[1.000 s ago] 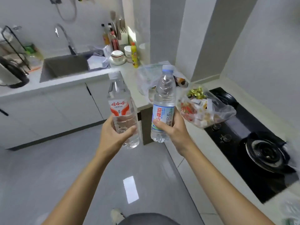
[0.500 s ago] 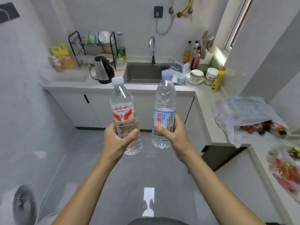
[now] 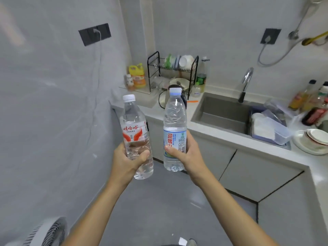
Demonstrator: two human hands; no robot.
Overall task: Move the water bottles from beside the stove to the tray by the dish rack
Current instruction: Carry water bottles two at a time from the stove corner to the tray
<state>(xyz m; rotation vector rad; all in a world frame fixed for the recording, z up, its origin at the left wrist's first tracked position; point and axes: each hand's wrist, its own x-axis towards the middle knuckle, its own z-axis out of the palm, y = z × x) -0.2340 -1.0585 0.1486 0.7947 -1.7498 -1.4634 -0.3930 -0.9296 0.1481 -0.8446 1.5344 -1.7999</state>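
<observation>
Two water bottles, both upright: the left hand [image 3: 126, 161] grips the red-labelled bottle [image 3: 135, 137], the right hand [image 3: 186, 153] grips the blue-labelled bottle [image 3: 174, 132]. One dish rack [image 3: 173, 73] stands on the desk [image 3: 221, 137].

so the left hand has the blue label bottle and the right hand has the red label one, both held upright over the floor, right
Not quite: the labels are swapped. The head view shows the left hand gripping the red-label bottle and the right hand gripping the blue-label bottle. Both are held upright over the floor.
</observation>
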